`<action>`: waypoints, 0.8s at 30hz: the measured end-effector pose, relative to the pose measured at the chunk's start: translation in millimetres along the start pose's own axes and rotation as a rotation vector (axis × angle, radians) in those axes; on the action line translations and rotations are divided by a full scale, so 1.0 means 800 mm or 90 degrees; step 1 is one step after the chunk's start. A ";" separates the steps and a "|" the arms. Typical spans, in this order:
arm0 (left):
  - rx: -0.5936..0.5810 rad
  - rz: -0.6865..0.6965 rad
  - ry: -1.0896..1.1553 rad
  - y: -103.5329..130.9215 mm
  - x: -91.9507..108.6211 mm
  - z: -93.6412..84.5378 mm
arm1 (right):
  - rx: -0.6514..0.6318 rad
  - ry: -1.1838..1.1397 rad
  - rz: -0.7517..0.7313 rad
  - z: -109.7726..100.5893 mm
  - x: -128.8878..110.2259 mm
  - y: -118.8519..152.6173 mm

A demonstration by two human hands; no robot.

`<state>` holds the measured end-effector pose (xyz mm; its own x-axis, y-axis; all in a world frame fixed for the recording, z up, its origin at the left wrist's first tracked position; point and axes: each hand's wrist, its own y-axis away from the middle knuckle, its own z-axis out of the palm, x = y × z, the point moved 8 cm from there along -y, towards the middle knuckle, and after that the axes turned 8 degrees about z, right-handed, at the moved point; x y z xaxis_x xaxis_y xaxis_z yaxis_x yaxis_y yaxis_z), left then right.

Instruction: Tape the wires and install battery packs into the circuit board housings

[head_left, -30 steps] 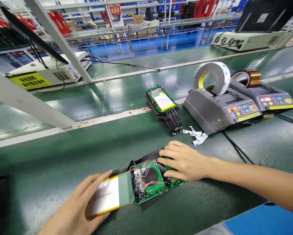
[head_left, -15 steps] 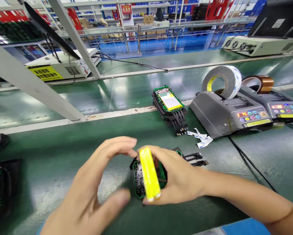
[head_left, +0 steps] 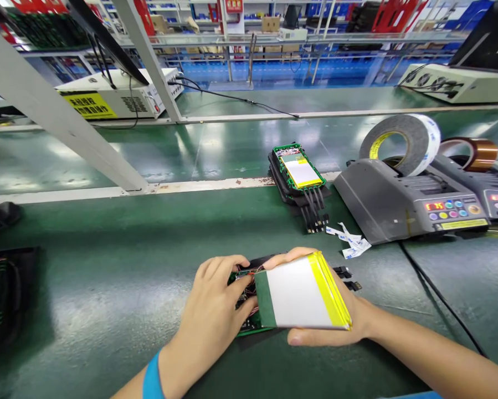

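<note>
My right hand (head_left: 352, 307) is closed around a flat battery pack (head_left: 301, 293), white-faced with yellow tape at one end and a dark green strip at the other. It holds the pack tilted above a circuit board in a black housing (head_left: 255, 327). The pack hides much of that board. My left hand (head_left: 215, 302), a blue band on its wrist, reaches over the board's left side. Its fingers are apart and bent, with the tips among thin wires (head_left: 253, 271). Short black cables with plugs (head_left: 352, 285) stick out on the housing's right.
A similar unit with a battery in place (head_left: 301, 169) lies farther back. White tape scraps (head_left: 352, 244) lie beside a grey tape dispenser (head_left: 398, 205) carrying a grey roll (head_left: 431, 138). Another board unit (head_left: 8, 299) is at left. A slanted white post (head_left: 78, 122) rises behind.
My right hand has turned the battery pack from edge-on to showing its white face, moving it right. My left hand has moved right and down onto the board, fingers among the wires.
</note>
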<state>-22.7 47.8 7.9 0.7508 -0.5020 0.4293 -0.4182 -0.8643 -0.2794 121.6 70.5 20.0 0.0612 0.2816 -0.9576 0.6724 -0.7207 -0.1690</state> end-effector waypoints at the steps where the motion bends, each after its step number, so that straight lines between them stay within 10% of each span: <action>1: 0.005 -0.005 0.016 -0.001 -0.001 0.004 | 0.001 -0.001 -0.002 -0.001 0.001 0.001; 24: -0.072 0.026 0.222 0.001 -0.022 0.030 | 0.011 -0.209 0.007 -0.010 0.036 0.022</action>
<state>-24.1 56.5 -20.8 0.5211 -0.4999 0.6918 -0.5134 -0.8311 -0.2139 141.1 71.4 -8.8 -0.1749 0.0560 -0.9830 0.6604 -0.7339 -0.1593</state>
